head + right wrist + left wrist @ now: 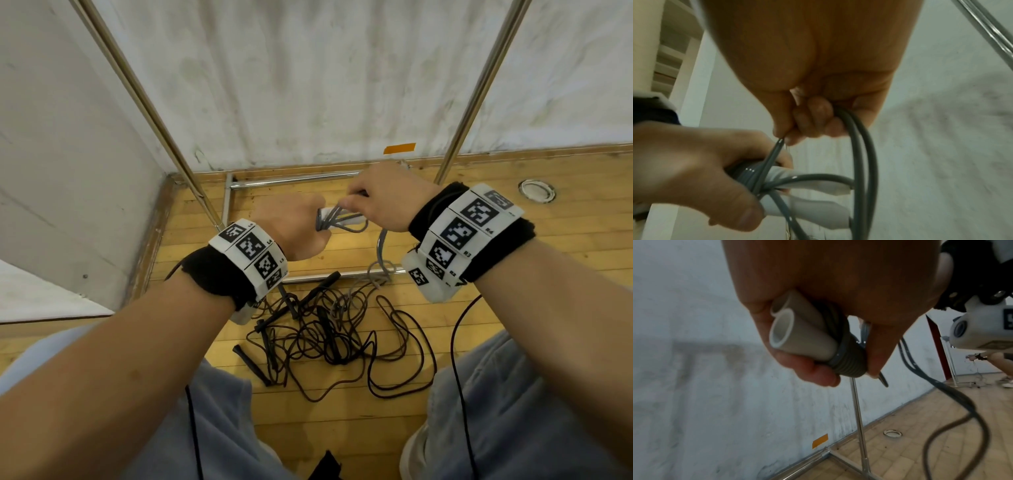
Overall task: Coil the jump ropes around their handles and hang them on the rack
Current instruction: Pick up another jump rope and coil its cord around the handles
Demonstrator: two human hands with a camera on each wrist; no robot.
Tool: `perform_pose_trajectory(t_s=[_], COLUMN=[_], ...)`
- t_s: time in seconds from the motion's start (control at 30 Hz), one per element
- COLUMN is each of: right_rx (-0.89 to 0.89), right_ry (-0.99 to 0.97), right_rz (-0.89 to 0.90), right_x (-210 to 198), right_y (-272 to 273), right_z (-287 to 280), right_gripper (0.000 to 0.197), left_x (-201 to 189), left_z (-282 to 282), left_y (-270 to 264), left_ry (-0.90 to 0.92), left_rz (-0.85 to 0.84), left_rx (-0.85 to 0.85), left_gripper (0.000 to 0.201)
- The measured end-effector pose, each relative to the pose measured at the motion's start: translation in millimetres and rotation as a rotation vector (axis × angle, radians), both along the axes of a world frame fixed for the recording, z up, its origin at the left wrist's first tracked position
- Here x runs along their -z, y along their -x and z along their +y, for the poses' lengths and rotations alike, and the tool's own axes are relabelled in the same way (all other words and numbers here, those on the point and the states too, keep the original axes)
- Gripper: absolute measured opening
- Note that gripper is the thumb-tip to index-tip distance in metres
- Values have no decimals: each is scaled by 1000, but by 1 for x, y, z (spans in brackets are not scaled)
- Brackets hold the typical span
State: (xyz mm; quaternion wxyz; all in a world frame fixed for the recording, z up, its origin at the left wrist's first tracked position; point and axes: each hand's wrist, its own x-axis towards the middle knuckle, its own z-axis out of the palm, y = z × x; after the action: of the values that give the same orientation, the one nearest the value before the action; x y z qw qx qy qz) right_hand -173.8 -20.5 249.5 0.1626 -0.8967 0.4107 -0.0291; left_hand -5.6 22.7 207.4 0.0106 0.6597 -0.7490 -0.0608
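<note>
My left hand grips two white jump-rope handles held side by side, with several turns of grey rope wound round them. In the right wrist view the same handles stick out to the right of the left hand. My right hand pinches the grey rope just above the handles. The rest of that grey rope hangs down to the floor. A tangle of black jump ropes with black handles lies on the wooden floor below my hands.
The metal rack's uprights rise left and right, with its base bars on the floor near a white wall. Orange tape marks the wall. A round floor fitting sits at right. My knees frame the bottom.
</note>
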Motion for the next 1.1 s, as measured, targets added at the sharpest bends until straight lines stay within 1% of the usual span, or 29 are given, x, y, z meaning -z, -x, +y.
perform_pose_trajectory(t_s=[0.07, 0.13, 0.17, 0.23, 0.27, 0.33, 0.37, 0.43, 0.5, 0.6, 0.67, 0.73, 0.83, 0.97, 1.1], right_rx=[3, 29, 51, 101, 118, 123, 117, 97, 121, 170, 175, 201, 223, 265, 268], right_ry=[24, 2, -21, -83, -125, -226, -281, -401, -511, -728, -798, -829, -783, -627, -475], right_rz=[-73, -129, -158, -232, -278, -372, -413, -502, -637, -906, -989, -1013, -980, -885, -809], right_x=[-2, -5, -8, -12, -14, -17, -19, -19, -14, -3, 5, 12, 15, 10, 10], right_y=[1, 4, 7, 14, 17, 22, 23, 24, 22, 11, -1, -14, -26, -31, -32], right_z=[-1, -6, -9, -14, -16, -20, -21, -21, -24, -19, -9, 0, 7, 7, 8], right_gripper=[37, 33, 33, 37, 41, 47, 47, 41, 32, 41, 39, 39, 44, 51, 55], left_x=[-3, -9, -13, -23, -28, -37, -42, -50, -56, -61, -64, -64, -61, -57, -55], left_z=[2, 6, 8, 13, 15, 18, 20, 24, 27, 28, 25, 21, 15, 11, 8], left_y=[3, 4, 4, 4, 4, 5, 6, 9, 10, 9, 8, 8, 6, 3, 4], left_ry=[-3, 3, 8, 18, 22, 33, 47, 61, 62, 113, 166, 207, 261, 283, 270], left_rz=[43, 124, 179, 277, 329, 443, 494, 623, 784, 992, 1095, 1156, 1144, 1170, 1176], left_rx=[61, 129, 153, 171, 172, 160, 153, 124, 83, 12, -44, -109, -197, -240, -266], left_gripper=[22, 19, 18, 24, 24, 16, 21, 28, 25, 22, 24, 26, 26, 24, 26])
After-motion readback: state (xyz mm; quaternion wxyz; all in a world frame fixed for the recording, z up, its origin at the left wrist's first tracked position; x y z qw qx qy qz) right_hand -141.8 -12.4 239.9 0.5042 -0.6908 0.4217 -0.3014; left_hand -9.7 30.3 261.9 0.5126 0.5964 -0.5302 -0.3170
